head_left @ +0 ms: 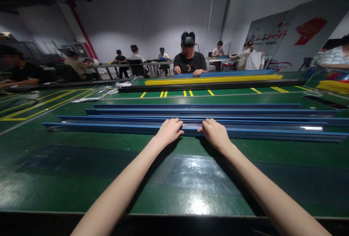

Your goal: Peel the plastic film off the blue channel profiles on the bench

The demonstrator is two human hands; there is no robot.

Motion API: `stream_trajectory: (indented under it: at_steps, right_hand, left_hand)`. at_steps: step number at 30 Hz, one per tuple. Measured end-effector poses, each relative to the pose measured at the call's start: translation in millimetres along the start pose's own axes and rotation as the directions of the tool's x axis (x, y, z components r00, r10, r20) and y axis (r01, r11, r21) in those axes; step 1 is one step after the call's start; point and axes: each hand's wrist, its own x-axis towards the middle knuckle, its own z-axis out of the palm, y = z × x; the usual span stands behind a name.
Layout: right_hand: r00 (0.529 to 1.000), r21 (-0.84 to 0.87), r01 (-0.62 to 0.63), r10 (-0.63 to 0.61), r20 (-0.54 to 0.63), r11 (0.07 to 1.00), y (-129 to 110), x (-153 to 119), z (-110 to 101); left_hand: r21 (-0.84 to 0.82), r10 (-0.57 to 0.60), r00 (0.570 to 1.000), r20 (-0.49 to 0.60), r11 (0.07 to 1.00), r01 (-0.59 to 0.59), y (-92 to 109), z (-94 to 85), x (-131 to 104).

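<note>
Both arms reach forward over a green table to a long blue plastic channel strip (109, 127), which lies crosswise nearest me. My left hand (170, 130) grips it left of its middle, fingers over the top and thumb on the near side. A short way to the right, my right hand (214, 131) holds the same strip in a like grip. The undersides of the fingers are hidden. More blue channel strips (131, 112) lie parallel just behind it. On the near side, a clear plastic sheet (191, 172) lies flat on the table.
Across the green table (68, 192) a person (190, 60) sits handling another blue strip. Between us lie a yellow strip (212, 80) and a black strip (207, 86). Yellow tape lines mark the tabletop. A phone-like dark slab (324, 101) rests at right. Other people sit farther back.
</note>
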Motion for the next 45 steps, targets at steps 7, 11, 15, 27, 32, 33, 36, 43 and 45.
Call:
stream_trajectory:
  at_steps: [7, 11, 15, 27, 32, 33, 36, 43, 45]
  right_hand:
    - [0.997, 0.069, -0.057, 0.052, 0.062, 0.996, -8, 5, -6]
    - [0.995, 0.099, -0.048, 0.039, 0.087, 0.994, -15, 11, -7]
    - [0.996, 0.122, -0.029, 0.019, 0.084, 0.992, -25, 21, -7]
    - [0.998, 0.127, 0.063, -0.064, 0.002, 0.99, -14, 26, 4]
    - [0.987, 0.089, -0.125, 0.133, -0.093, 0.988, 28, 22, 12]
    - [0.982, 0.076, -0.159, 0.165, -0.09, 0.984, 38, 21, 15]
    - [0.972, 0.063, -0.234, 0.235, -0.024, 0.97, 64, 17, 23]
    - [0.936, 0.136, -0.348, 0.335, 0.109, 0.928, 72, 18, 27]
    - [0.938, 0.127, -0.341, 0.328, 0.111, 0.932, 71, 19, 26]
  left_hand:
    - [-0.038, -0.007, 1.0, 0.015, 0.999, 0.008, -6, 2.5, 3]
    - [-0.031, -0.022, 1.0, 0.013, 0.999, 0.022, -17, 2.3, -3]
    - [-0.031, -0.073, 0.997, -0.039, 0.997, 0.072, -28, 5.6, -8]
    - [-0.068, -0.08, 0.972, -0.222, 0.995, 0.067, -38, 18.5, 3]
    - [-0.025, -0.092, 0.948, -0.306, 0.996, 0.088, -52, 29.3, 8]
    - [-0.016, -0.1, 0.943, -0.317, 0.995, 0.101, -55, 30.6, 9]
    - [0.001, -0.133, 0.94, -0.315, 0.99, 0.141, -61, 32.7, 10]
    - [-0.028, -0.19, 0.936, -0.297, 0.981, 0.191, -62, 33.5, 12]
    - [-0.022, -0.188, 0.935, -0.3, 0.982, 0.19, -62, 33.5, 11]
